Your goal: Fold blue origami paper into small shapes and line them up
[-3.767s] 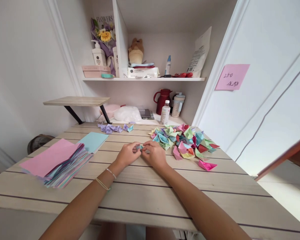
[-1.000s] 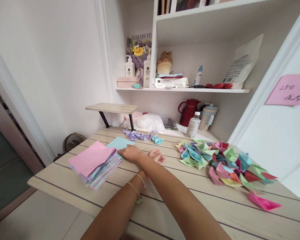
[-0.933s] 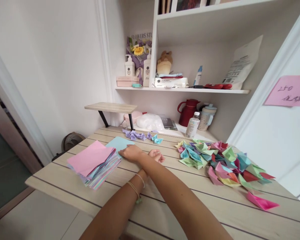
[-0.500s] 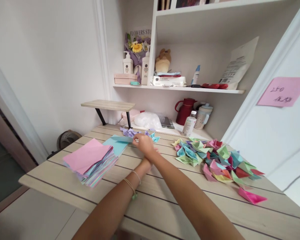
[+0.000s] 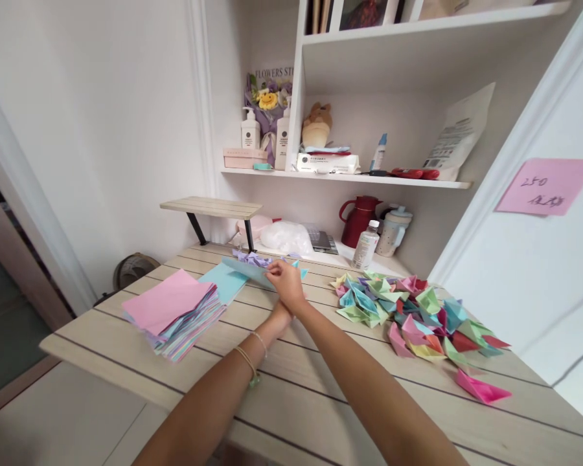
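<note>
My right hand (image 5: 285,279) pinches the right end of a light blue paper sheet (image 5: 250,270), which is lifted and tilted. Below the sheet's left end lies more light blue paper (image 5: 228,285) on the table. My left hand (image 5: 282,313) is tucked beneath my right wrist, its fingers hidden; bracelets circle that forearm. Just behind the sheet sit several folded purple paper pieces (image 5: 255,259), and a folded blue piece (image 5: 304,272) shows right of my right hand. A stack of coloured paper (image 5: 172,301), pink on top, lies left of the blue paper.
Many folded paper boats (image 5: 393,301) lie heaped on the right of the slatted table (image 5: 291,401), one bright pink boat (image 5: 482,388) nearer me. A small wooden riser (image 5: 211,207) stands at the back left. A bottle (image 5: 366,246) and a red jug (image 5: 359,221) stand behind.
My right hand has moved slightly right, drawing the blue sheet with it, and the sheet now stands more raised. The left arm stays under the right wrist. The camera view shifted a little.
</note>
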Action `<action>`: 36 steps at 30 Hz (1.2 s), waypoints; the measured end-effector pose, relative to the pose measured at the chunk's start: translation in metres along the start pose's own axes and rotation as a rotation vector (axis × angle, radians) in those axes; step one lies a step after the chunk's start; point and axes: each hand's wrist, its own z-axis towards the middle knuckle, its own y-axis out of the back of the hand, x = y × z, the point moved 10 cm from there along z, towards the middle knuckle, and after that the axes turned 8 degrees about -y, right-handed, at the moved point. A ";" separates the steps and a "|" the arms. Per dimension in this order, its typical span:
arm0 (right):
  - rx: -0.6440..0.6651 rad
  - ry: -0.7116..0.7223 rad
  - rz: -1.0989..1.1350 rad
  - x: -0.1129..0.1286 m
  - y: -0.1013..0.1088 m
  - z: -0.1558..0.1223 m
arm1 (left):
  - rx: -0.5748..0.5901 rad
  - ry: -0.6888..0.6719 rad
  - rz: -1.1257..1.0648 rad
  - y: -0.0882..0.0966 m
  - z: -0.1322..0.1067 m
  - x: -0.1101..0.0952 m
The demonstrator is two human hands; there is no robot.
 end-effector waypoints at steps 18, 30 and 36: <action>0.235 -0.143 -0.093 0.006 -0.088 0.004 | 0.126 0.118 -0.005 -0.012 0.001 0.005; -0.111 0.161 0.031 -0.002 0.153 -0.083 | 0.264 -0.080 0.166 -0.027 -0.012 -0.033; -0.041 0.036 -0.025 -0.051 0.160 -0.111 | 0.397 -0.212 0.175 -0.040 -0.021 -0.055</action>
